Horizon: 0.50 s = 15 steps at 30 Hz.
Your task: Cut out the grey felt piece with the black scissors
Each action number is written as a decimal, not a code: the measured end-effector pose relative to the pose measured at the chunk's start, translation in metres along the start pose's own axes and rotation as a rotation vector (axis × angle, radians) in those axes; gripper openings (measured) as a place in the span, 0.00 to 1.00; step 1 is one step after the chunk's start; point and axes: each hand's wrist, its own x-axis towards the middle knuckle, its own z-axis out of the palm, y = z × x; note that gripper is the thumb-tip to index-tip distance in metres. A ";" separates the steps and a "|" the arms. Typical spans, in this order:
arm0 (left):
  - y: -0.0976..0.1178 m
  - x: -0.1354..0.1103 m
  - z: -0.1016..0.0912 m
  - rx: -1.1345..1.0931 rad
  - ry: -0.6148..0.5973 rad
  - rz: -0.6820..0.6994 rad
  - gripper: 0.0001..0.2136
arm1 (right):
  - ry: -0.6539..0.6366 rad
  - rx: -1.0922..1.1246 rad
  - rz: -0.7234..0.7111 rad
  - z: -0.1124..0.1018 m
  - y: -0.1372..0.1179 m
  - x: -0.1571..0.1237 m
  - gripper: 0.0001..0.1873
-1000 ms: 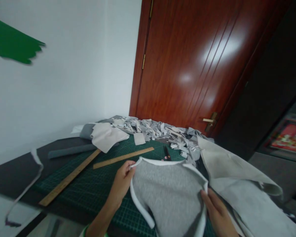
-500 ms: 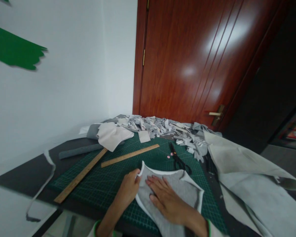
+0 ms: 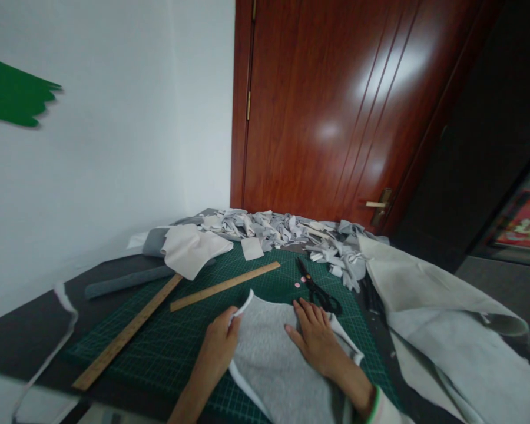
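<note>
Surface: green cutting mat under grey fabric piece.
Left hand: pinching its left edge, seemingly.
Right hand: spread flat, pressing its far right part.

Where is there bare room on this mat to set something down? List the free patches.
Free: the cutting mat between the long ruler and the left hand; also the strip between the short ruler and the scrap pile. Crowded: the far edge under scraps, the scissors by the right hand, and the right side under large cloth.
</note>
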 end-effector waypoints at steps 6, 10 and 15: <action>0.007 -0.001 -0.005 -0.235 0.033 -0.045 0.17 | 0.169 -0.024 0.054 0.006 0.001 -0.002 0.21; 0.016 -0.006 -0.007 -0.418 0.066 -0.121 0.17 | 0.058 0.157 0.010 -0.021 0.000 -0.004 0.09; 0.032 -0.009 -0.009 -0.611 0.122 -0.230 0.20 | 0.078 0.565 -0.090 -0.076 -0.011 -0.030 0.16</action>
